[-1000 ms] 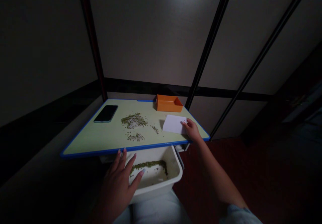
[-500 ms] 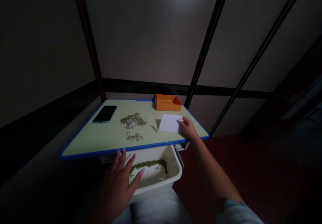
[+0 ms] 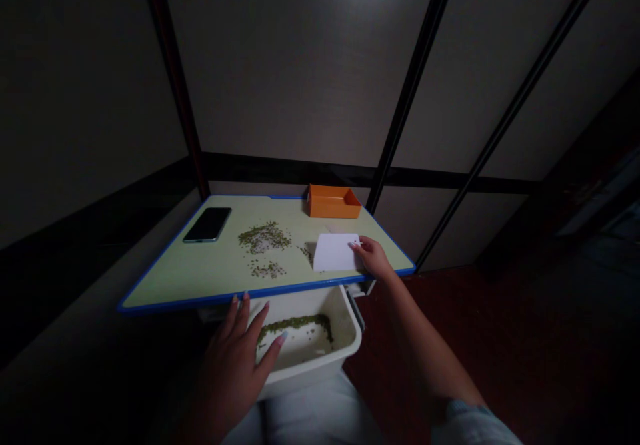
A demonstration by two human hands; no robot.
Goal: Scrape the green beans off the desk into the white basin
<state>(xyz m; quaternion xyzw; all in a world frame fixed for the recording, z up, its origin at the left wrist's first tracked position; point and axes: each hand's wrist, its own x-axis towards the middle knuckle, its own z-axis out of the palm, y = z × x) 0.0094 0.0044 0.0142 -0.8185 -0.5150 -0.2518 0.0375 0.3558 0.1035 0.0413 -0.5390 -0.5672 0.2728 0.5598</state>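
Observation:
My right hand (image 3: 371,255) pinches the right edge of a flat white scraper card (image 3: 336,251) over the right part of the table. Just left of the card, a few small grains (image 3: 306,253) lie partly in its shadow. A larger heap of mixed green and pale grains (image 3: 265,237) is spread mid-table, with a smaller patch (image 3: 268,270) nearer the front edge. My left hand (image 3: 239,355) has its fingers spread over the left side of a white bin (image 3: 353,345), fingertips by the table's blue edge. Green grains (image 3: 295,323) line the bin's bottom.
The pale green table (image 3: 190,275) has a blue rim. A phone (image 3: 207,224) lies at its left, and an orange open box (image 3: 334,203) stands at the back right against the panelled wall (image 3: 300,85). Below, the bin sits above my lap.
My right hand has brought the white card slightly toward the table's front edge and a little left. My left hand and the grain heaps look unchanged.

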